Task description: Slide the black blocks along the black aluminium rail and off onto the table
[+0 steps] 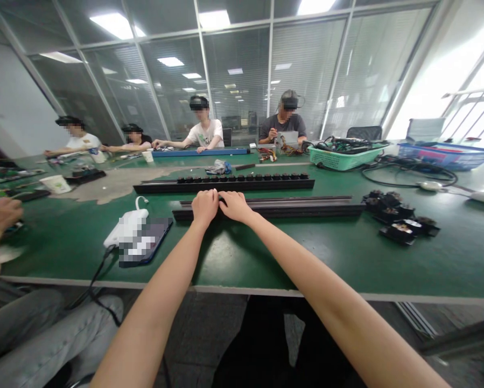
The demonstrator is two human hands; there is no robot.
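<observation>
A long black channel-shaped rail (302,209) lies crosswise on the green table in front of me. Both hands are on its left half, close together. My left hand (204,207) is closed over the rail. Beside it, my right hand (234,205) curls its fingers over the same rail, and the two thumbs nearly meet. Whatever lies under the fingers is hidden. Just behind is a second black rail (225,187), with a row of small black pieces along its top. Off the right end of the near rail sits a loose pile of small black parts (401,229).
A phone (156,240) and a white charger (124,226) with a cable lie left. At far left is another person's hand (1,215). Green basket (346,157), blue basket (447,155) and black cables stand back right. Several people sit across the table (306,264).
</observation>
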